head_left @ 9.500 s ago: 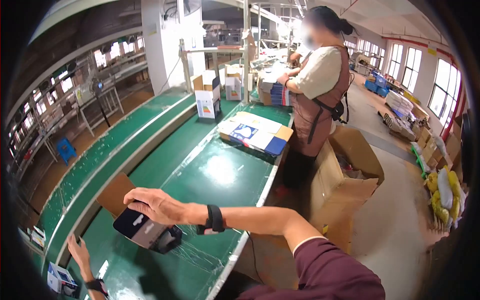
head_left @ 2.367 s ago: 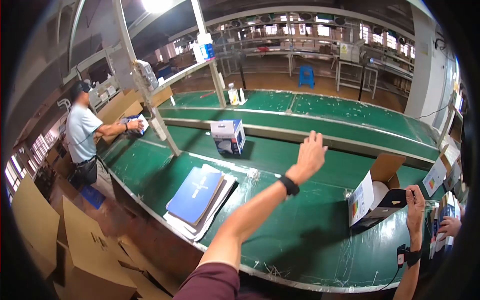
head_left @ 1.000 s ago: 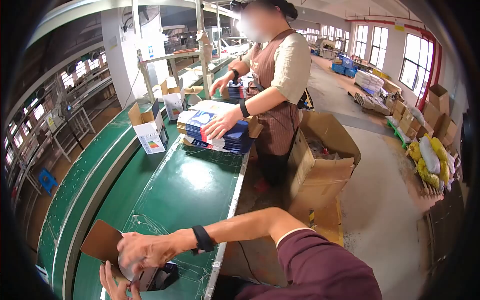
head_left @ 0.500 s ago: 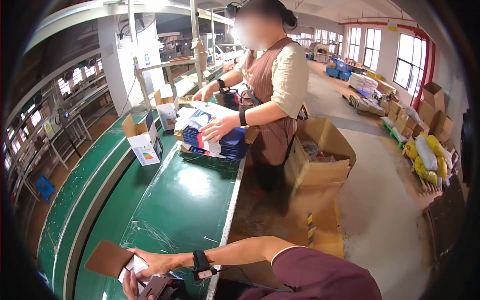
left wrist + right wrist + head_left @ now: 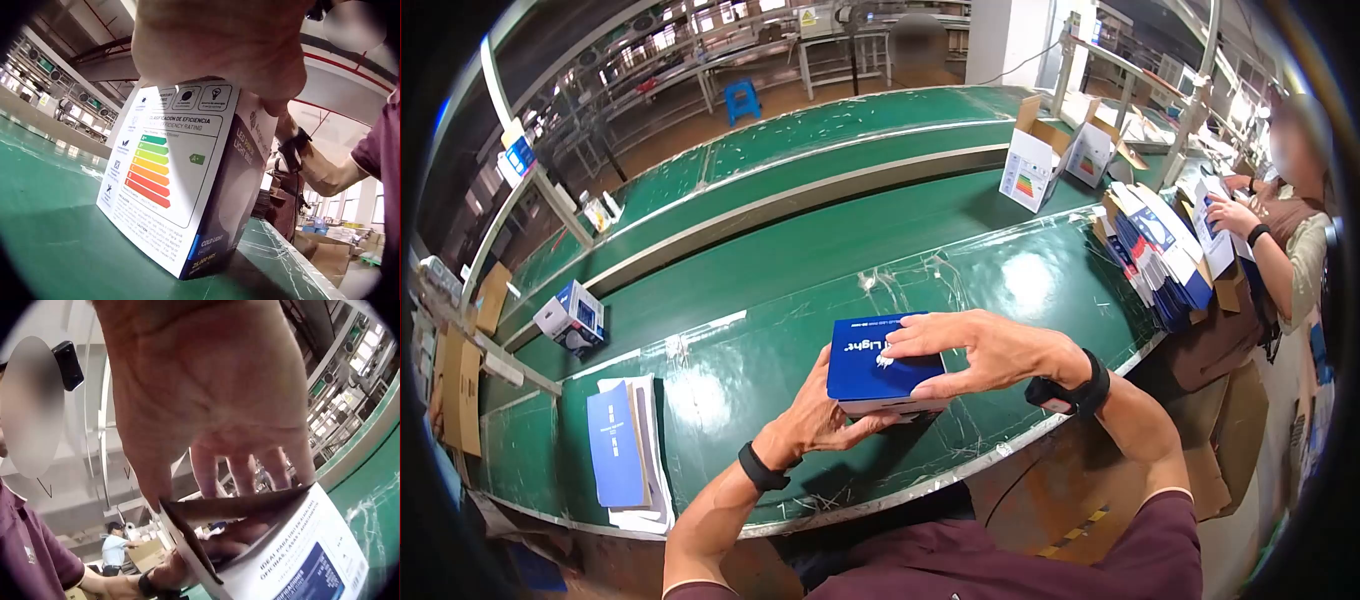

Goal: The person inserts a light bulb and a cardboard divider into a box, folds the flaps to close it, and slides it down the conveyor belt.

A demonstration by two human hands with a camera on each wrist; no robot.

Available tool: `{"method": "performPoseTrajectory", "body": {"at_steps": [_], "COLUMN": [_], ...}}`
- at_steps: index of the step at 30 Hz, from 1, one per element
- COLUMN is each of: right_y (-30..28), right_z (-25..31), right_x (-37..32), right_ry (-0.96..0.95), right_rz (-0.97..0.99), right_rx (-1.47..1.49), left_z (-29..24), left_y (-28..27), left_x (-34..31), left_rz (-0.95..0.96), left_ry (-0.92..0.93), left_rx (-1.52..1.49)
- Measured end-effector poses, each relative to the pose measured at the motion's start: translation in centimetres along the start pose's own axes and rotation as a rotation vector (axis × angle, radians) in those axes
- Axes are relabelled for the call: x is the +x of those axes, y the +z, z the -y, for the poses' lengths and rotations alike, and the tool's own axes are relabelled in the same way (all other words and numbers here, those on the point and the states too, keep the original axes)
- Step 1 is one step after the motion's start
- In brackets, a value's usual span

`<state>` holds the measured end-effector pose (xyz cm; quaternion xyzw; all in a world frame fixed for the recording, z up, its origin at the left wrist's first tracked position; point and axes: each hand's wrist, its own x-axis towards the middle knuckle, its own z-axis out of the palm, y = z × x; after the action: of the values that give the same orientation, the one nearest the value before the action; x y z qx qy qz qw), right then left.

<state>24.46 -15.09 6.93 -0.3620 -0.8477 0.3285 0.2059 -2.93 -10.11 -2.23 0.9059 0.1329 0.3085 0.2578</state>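
A light-bulb box (image 5: pixel 850 378) sits on the green bench in front of me, its blue lid flap facing up. My left hand (image 5: pixel 808 412) grips its left side, thumb along the near face. Across the lid lies my right hand (image 5: pixel 990 348), fingers extended and thumb at the near edge. The left wrist view shows the box's efficiency-label face (image 5: pixel 169 169) beneath the left hand (image 5: pixel 219 50). Under the right palm (image 5: pixel 206 406), the right wrist view shows a gap below the lid, with left-hand fingers visible in it. The box's contents are hidden.
A blue booklet (image 5: pixel 618 445) on papers lies at left, with another bulb box (image 5: pixel 572 316) behind it. Two white boxes (image 5: pixel 1028 172) with raised flaps stand back right. Beside a stack of flattened cartons (image 5: pixel 1160 250), another person (image 5: pixel 1290 240) handles a carton. A raised rail (image 5: pixel 730 215) runs behind.
The head view has swung left. The box's flap, raised with its brown inside showing, now lies over the top, blue side up. The other person now has a carton lifted upright.
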Motion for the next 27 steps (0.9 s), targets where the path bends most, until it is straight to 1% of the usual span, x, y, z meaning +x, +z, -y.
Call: {"method": "performPoseTrajectory", "body": {"at_steps": [4,6,8,9,10,11,13,14,17,18,19,21,22,24,25,26,27], "right_y": [0.1,0.4,0.3,0.2,0.2,0.5,0.9,1.2,1.0,1.4,2.1,4.0,4.6,4.7,4.6,4.4,4.7], "right_z": [0.3,-0.6,-0.6,-0.7,-0.9,-1.2,-1.8,-1.4,-3.3,-3.5,-4.1,-4.2,-4.2,-4.3,-4.4,-4.9,-4.8], "right_x": [0.4,1.1,2.2,2.6,2.5,2.2,1.8,1.3,-0.7,-1.3,-1.7,-1.6,-1.4,-1.6,-1.8,-2.3,-2.8], "right_ry": [-0.006,-0.036,0.037,0.082,0.071,0.030,-0.056,-0.089,-0.128,-0.073,-0.076,-0.078,-0.063,-0.106,-0.128,-0.163,-0.165], "right_rz": [0.006,0.027,0.035,0.040,0.040,0.035,0.030,-0.052,-0.137,-0.167,-0.157,-0.220,-0.214,-0.182,-0.165,-0.061,-0.113], "right_rx": [0.008,0.016,0.148,0.217,0.198,0.111,-0.070,-0.033,0.127,0.237,0.245,0.187,0.202,0.243,0.260,0.319,0.225], "left_z": [0.4,0.3,0.5,-0.2,-0.4,-0.3,0.7,0.7,0.0,-0.7,-0.4,-0.9,-0.7,0.2,0.1,-0.2,-0.5], "left_y": [0.2,0.0,-0.4,-0.7,-0.8,-0.6,0.5,1.3,2.8,4.1,4.6,4.6,4.5,3.9,3.4,2.8,2.1], "left_x": [-0.3,-0.8,-1.0,-0.8,-0.7,-0.5,-1.1,-1.1,-2.4,-3.2,-3.5,-4.3,-4.5,-4.0,-3.8,-3.5,-3.3], "left_rz": [0.031,0.099,0.186,0.143,0.148,0.151,0.029,-0.126,-0.303,-0.383,-0.455,-0.534,-0.453,-0.296,-0.267,-0.239,-0.204], "left_ry": [0.023,-0.082,-0.173,-0.192,-0.212,-0.230,-0.133,-0.162,-0.235,-0.290,-0.169,-0.268,-0.242,-0.178,-0.174,-0.169,-0.168], "left_rx": [0.029,-0.053,-0.117,-0.088,-0.139,-0.196,-0.111,-0.166,-0.247,-0.509,-0.342,-0.192,-0.150,-0.065,-0.039,-0.013,0.010]}}
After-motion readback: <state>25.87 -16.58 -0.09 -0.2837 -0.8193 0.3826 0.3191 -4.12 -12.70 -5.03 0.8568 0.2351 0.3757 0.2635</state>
